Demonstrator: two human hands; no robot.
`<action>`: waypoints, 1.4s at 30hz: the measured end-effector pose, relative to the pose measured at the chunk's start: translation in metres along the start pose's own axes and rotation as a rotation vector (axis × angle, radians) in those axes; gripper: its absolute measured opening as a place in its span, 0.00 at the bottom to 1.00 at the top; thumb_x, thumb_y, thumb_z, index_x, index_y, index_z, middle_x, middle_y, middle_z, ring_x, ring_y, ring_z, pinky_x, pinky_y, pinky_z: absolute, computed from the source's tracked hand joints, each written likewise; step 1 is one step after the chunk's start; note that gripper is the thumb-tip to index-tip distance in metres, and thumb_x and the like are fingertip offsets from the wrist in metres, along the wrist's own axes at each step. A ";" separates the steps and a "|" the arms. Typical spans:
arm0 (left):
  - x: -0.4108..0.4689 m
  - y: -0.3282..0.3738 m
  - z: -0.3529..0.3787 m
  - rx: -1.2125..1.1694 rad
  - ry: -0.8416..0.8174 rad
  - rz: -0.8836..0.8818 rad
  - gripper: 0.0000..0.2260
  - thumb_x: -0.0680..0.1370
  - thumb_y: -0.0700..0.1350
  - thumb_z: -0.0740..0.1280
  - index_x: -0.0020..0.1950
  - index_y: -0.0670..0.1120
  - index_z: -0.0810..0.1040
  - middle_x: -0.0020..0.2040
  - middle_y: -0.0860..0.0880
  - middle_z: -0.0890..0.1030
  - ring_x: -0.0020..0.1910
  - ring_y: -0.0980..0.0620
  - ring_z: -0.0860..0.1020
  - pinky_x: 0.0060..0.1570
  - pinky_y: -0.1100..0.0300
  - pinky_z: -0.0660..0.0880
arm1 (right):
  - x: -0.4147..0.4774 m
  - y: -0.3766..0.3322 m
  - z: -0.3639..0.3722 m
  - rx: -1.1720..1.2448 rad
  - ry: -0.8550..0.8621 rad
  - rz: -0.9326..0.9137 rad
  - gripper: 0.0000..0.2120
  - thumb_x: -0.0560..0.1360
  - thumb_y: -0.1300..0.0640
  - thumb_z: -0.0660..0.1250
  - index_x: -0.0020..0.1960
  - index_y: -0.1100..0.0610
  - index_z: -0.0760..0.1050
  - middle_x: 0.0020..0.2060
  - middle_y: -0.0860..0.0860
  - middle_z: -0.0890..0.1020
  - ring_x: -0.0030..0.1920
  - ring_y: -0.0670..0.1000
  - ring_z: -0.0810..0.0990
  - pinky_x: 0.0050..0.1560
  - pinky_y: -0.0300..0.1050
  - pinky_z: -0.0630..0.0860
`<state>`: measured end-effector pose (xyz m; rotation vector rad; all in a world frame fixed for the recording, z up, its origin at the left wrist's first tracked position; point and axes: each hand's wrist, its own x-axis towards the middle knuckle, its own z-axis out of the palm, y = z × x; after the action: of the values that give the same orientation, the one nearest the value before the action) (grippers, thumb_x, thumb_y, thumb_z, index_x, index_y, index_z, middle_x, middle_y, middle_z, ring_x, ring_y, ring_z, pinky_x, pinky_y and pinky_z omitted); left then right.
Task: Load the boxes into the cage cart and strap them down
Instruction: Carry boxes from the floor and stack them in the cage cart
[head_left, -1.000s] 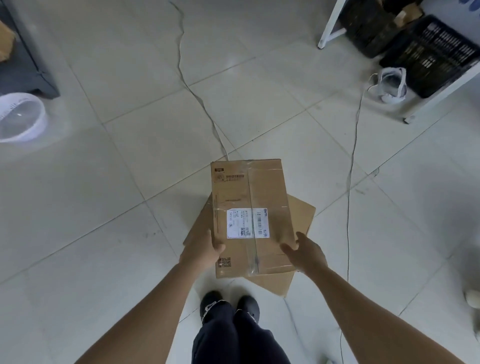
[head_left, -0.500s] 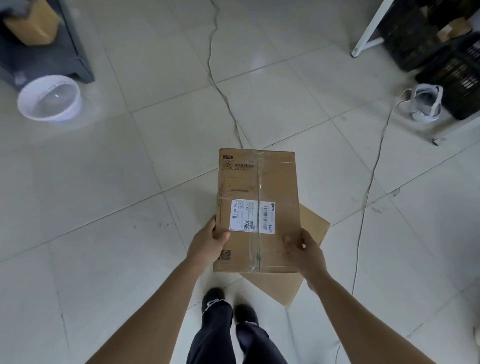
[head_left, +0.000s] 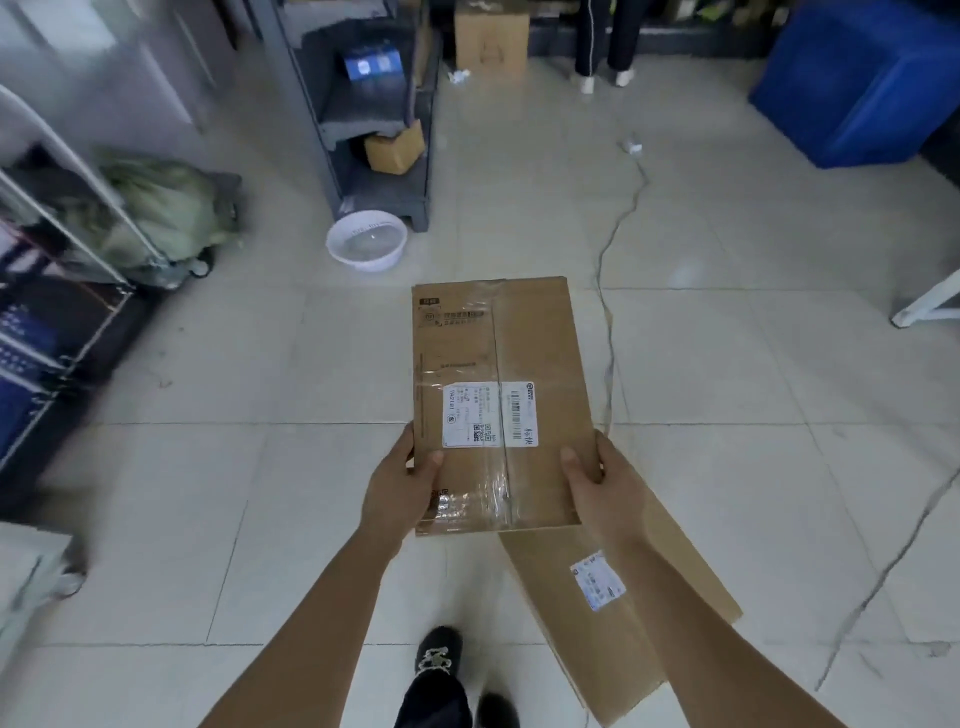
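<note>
I carry a taped brown cardboard box (head_left: 498, 364) with a white shipping label in front of me, above the tiled floor. My left hand (head_left: 400, 488) grips its near left edge, thumb on top. My right hand (head_left: 602, 488) grips its near right edge, thumb on top. A second brown box (head_left: 613, 613) with a small label lies on the floor below, behind my right forearm. A wire cage cart (head_left: 67, 244) with a metal frame and castors stands at the left edge, blurred.
A grey shelf unit (head_left: 374, 114) holding a small box stands ahead on the left, a white basin (head_left: 366, 244) on the floor in front of it. A blue bin (head_left: 857, 83) sits far right, a cable (head_left: 610, 291) runs across the tiles, and a person's legs (head_left: 605, 41) stand at the back.
The view has lifted and turned left, bringing the shelf, basin and cage cart into sight. The box in my hands has risen away from the second box on the floor.
</note>
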<state>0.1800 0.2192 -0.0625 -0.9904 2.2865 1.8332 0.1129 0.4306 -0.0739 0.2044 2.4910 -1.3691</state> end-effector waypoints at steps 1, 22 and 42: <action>-0.006 0.003 -0.015 -0.018 0.051 0.001 0.18 0.81 0.45 0.62 0.70 0.58 0.70 0.55 0.58 0.81 0.47 0.63 0.79 0.37 0.71 0.75 | -0.002 -0.013 0.008 -0.009 -0.023 -0.044 0.23 0.73 0.36 0.61 0.64 0.43 0.72 0.56 0.45 0.80 0.56 0.49 0.79 0.57 0.54 0.77; -0.177 -0.038 -0.350 -0.220 0.942 -0.088 0.18 0.81 0.56 0.59 0.71 0.62 0.65 0.59 0.57 0.77 0.51 0.55 0.77 0.51 0.56 0.76 | -0.179 -0.267 0.263 -0.104 -0.511 -0.757 0.14 0.78 0.43 0.62 0.61 0.45 0.74 0.50 0.46 0.79 0.49 0.48 0.78 0.50 0.46 0.74; -0.279 -0.134 -0.621 -0.153 1.349 -0.291 0.26 0.81 0.57 0.58 0.78 0.52 0.59 0.72 0.48 0.70 0.68 0.45 0.71 0.61 0.55 0.70 | -0.381 -0.404 0.525 -0.091 -0.877 -1.046 0.14 0.78 0.42 0.60 0.60 0.46 0.74 0.50 0.43 0.78 0.48 0.44 0.76 0.47 0.45 0.73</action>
<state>0.6821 -0.2229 0.1226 -3.0422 2.1210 1.2990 0.4655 -0.2239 0.1060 -1.5394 1.8257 -1.1821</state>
